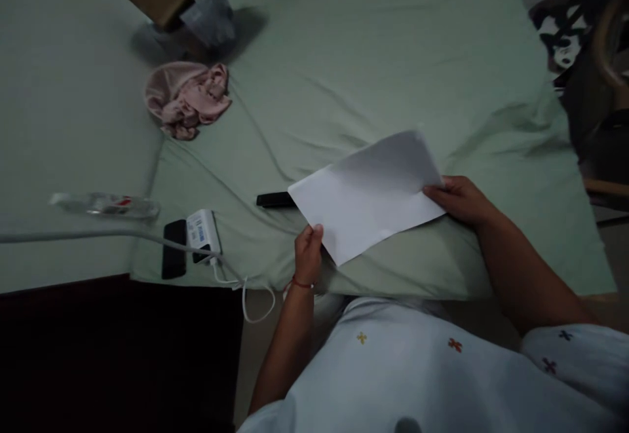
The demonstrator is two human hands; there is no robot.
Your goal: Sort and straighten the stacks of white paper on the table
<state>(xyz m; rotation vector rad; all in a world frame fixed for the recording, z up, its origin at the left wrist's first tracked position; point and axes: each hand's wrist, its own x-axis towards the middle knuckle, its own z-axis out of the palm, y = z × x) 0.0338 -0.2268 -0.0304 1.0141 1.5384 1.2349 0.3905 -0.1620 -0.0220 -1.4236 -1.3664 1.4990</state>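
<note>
White paper sheet point(368, 200), one, two hands.

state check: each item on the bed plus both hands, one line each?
Paper: flat, unfolded, held at both ends.
Left hand: pinching paper's near edge.
Right hand: gripping paper's right edge.
Pink cloth: crumpled.
Bottle: lying on its side.
Remote: flat, partly under paper.

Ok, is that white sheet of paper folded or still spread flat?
Spread, not folded: the white sheet shows as a single layer with no crease, held at opposite edges by the left hand and right hand.
</note>
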